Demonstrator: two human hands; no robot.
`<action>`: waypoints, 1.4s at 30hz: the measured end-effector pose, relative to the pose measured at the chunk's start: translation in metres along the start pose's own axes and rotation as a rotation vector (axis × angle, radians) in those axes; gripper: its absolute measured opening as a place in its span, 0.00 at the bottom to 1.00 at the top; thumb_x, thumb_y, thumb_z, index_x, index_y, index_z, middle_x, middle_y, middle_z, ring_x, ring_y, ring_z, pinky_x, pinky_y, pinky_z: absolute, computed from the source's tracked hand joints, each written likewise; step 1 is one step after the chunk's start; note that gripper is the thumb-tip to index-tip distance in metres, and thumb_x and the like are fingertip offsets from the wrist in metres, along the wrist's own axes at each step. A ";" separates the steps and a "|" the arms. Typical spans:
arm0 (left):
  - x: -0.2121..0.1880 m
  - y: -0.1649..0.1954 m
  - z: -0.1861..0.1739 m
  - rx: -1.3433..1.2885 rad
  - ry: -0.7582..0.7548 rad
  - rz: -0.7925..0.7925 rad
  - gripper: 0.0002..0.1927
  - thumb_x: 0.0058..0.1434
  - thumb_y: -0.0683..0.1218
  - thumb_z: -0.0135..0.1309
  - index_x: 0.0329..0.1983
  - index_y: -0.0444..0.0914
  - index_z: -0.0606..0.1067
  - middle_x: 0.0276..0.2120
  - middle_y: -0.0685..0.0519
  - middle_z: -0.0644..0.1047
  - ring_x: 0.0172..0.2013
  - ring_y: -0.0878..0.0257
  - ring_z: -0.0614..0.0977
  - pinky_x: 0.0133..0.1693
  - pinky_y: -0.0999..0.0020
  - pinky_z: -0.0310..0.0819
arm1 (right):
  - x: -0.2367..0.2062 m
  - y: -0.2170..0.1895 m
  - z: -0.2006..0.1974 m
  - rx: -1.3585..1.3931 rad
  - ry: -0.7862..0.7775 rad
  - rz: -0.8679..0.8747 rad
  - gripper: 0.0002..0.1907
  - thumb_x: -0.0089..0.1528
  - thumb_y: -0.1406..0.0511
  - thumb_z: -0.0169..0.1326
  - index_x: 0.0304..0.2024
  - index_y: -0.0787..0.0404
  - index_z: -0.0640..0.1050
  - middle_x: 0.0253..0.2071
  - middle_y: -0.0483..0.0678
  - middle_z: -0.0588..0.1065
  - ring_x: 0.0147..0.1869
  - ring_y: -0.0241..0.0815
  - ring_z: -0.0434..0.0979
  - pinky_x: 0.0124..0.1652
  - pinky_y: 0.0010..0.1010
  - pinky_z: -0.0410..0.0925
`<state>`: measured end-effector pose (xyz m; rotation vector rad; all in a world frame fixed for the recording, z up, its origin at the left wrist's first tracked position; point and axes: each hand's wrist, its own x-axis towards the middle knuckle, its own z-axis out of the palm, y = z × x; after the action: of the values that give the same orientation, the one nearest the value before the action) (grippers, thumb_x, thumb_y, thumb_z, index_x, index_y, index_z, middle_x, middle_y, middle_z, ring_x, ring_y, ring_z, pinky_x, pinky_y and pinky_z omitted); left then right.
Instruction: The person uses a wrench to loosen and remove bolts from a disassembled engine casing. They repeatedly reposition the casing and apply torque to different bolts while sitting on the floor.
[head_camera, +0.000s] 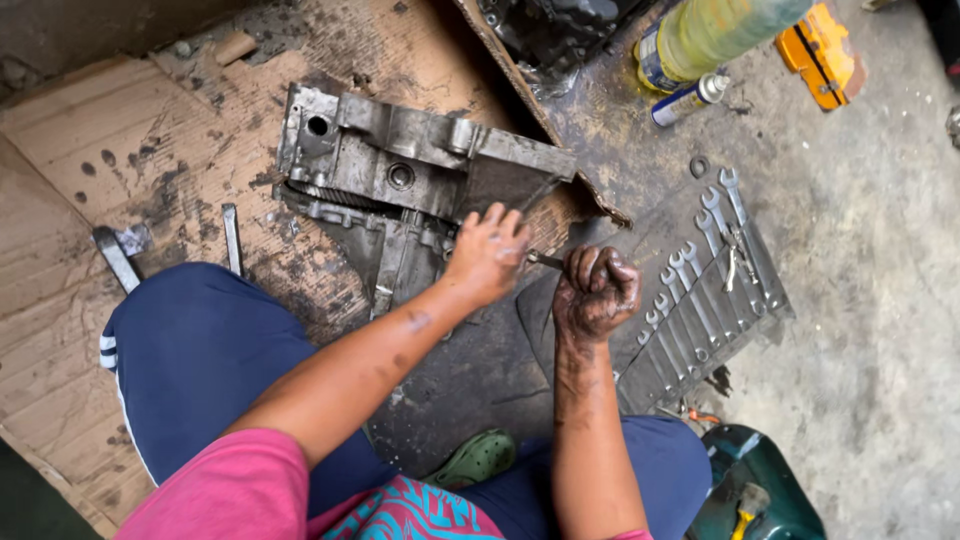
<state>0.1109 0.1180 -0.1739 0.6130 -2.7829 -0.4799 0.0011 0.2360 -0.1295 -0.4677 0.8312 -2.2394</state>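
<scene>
With the greasy right hand (596, 290) fisted round a thin metal tool (546, 261) and the left hand (487, 254) spread flat on the engine casing (400, 190) lying on the cardboard (120, 140), the oily grip could slip and the tool skid into the fingers

Right of where the tool was gripped, a row of spanners (700, 285) lay on a grey mat (770, 300), a washer (699, 166) just beyond them. Farther off stood a spray can (690, 100), a yellow-green bottle (715, 35) and an orange case (822, 52). Well to the left, flat metal bars (232, 238) rested on greasy cardboard (90, 180).
</scene>
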 end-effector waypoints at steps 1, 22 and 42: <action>-0.004 -0.006 -0.006 -0.052 0.041 0.011 0.21 0.52 0.49 0.60 0.49 0.39 0.77 0.46 0.46 0.74 0.51 0.50 0.73 0.44 0.52 0.69 | -0.001 0.000 -0.001 0.004 -0.009 -0.007 0.19 0.65 0.61 0.42 0.19 0.55 0.60 0.17 0.45 0.55 0.23 0.39 0.50 0.33 0.32 0.52; 0.004 -0.046 -0.095 -0.038 0.405 0.025 0.14 0.65 0.48 0.57 0.50 0.35 0.78 0.47 0.40 0.79 0.47 0.47 0.81 0.43 0.52 0.79 | 0.003 0.002 0.001 -0.007 -0.076 -0.210 0.18 0.66 0.62 0.42 0.20 0.56 0.60 0.20 0.43 0.56 0.25 0.38 0.52 0.33 0.33 0.53; -0.026 0.078 0.084 -2.054 0.245 -1.288 0.27 0.62 0.56 0.42 0.63 0.43 0.66 0.39 0.63 0.74 0.24 0.65 0.75 0.25 0.69 0.68 | -0.009 0.007 -0.003 0.025 -0.012 -0.088 0.18 0.63 0.59 0.42 0.19 0.56 0.60 0.18 0.45 0.56 0.24 0.39 0.53 0.34 0.33 0.53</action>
<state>0.0794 0.2182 -0.2262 1.2809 -0.2299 -2.3672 0.0095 0.2395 -0.1370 -0.5140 0.7902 -2.3223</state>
